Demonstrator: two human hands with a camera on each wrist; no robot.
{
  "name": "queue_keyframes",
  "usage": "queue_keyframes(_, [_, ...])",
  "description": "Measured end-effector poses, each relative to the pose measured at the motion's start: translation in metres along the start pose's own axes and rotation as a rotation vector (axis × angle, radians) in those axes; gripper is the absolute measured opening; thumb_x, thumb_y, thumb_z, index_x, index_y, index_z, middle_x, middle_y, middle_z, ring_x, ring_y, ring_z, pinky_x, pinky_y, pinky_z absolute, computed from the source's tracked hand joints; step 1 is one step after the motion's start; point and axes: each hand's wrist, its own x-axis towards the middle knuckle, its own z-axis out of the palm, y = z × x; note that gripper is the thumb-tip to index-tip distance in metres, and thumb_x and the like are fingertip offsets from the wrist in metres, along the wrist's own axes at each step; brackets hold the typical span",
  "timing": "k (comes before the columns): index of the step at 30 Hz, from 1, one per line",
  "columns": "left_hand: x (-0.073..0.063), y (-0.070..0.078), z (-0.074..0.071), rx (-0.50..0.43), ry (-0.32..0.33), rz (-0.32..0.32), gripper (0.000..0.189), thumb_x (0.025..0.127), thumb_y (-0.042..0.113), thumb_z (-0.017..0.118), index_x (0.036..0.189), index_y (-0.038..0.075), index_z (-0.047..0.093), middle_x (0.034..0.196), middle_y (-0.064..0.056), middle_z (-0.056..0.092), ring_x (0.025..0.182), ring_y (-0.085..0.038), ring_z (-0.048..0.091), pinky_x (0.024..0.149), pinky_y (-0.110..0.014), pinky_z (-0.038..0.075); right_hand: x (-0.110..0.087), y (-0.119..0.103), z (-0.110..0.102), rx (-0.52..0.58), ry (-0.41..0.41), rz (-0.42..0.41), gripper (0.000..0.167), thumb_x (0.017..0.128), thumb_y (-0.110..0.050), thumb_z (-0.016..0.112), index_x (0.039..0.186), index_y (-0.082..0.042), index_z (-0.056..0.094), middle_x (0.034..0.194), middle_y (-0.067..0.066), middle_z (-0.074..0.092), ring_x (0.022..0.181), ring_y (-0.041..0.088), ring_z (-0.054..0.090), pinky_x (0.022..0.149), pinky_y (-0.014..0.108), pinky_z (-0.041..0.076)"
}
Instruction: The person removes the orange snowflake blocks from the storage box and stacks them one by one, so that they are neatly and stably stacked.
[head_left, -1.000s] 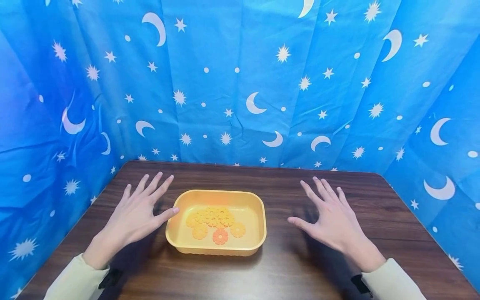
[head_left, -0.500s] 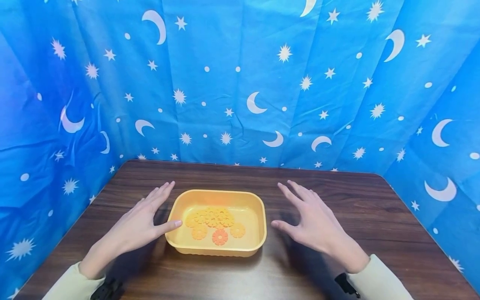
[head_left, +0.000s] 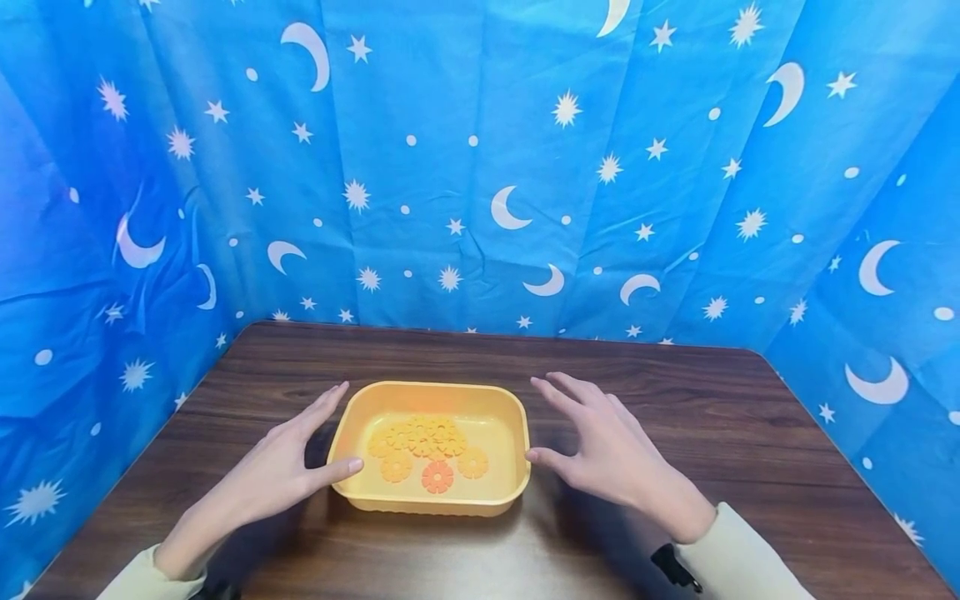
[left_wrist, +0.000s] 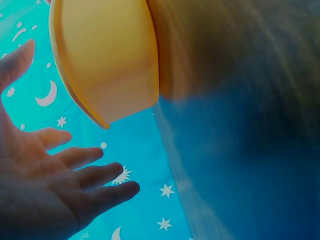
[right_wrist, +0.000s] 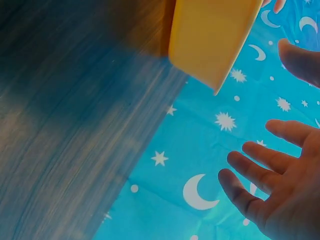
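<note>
Tray (head_left: pixel 427 505) on the table (head_left: pixel 765 450) holds yellow and orange discs (head_left: pixel 420 436). The left hand (head_left: pixel 276 468) is at its left side, the right hand (head_left: pixel 622 457) just beside its right, fingers extended, neither gripping. This seems the positioning step; holding the tray would call for bringing both palms inward evenly.

The tray (head_left: pixel 501 446) appeared smooth, glossy plastic; the discs (head_left: pixel 422 437) within it also looked plastic. Beneath the tray, the table (head_left: pixel 450 554) showed sheened wood grain; behind it hung creased cloth (head_left: pixel 465 167).
</note>
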Motion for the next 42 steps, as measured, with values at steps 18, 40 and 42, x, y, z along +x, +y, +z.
queue_keyframes(18, [-0.011, -0.004, 0.011, -0.097, -0.041, -0.015, 0.114, 0.086, 0.06, 0.08, 0.168, 0.007, 0.022, 0.169, -0.024, 0.028, 0.149, -0.051, 0.034, 0.106, -0.077, 0.038, 0.031, -0.03, 0.018, 0.086, -0.143, -0.167, 0.068, 0.085, -0.038, 0.089, 0.144, -0.013, 0.066, 0.144, 0.01, 0.063, 0.135, 0.03, 0.055, 0.104, 0.055, 0.049])
queue_keyframes(40, [-0.011, -0.003, 0.013, -0.157, -0.057, -0.012, 0.12, 0.079, 0.058, 0.087, 0.167, 0.005, 0.026, 0.158, -0.023, 0.048, 0.143, -0.046, 0.047, 0.108, -0.072, 0.04, 0.057, -0.056, 0.046, 0.212, -0.335, -0.181, 0.052, 0.086, -0.022, 0.086, 0.135, -0.013, 0.072, 0.133, 0.001, 0.067, 0.123, 0.021, 0.06, 0.103, 0.045, 0.053])
queue_keyframes(42, [-0.01, -0.003, 0.013, -0.162, -0.061, -0.006, 0.12, 0.078, 0.058, 0.087, 0.167, 0.004, 0.026, 0.158, -0.023, 0.047, 0.143, -0.046, 0.046, 0.109, -0.071, 0.04, 0.059, -0.057, 0.048, 0.226, -0.36, -0.172, 0.052, 0.086, -0.021, 0.087, 0.136, -0.013, 0.072, 0.133, 0.001, 0.067, 0.122, 0.02, 0.06, 0.103, 0.043, 0.053])
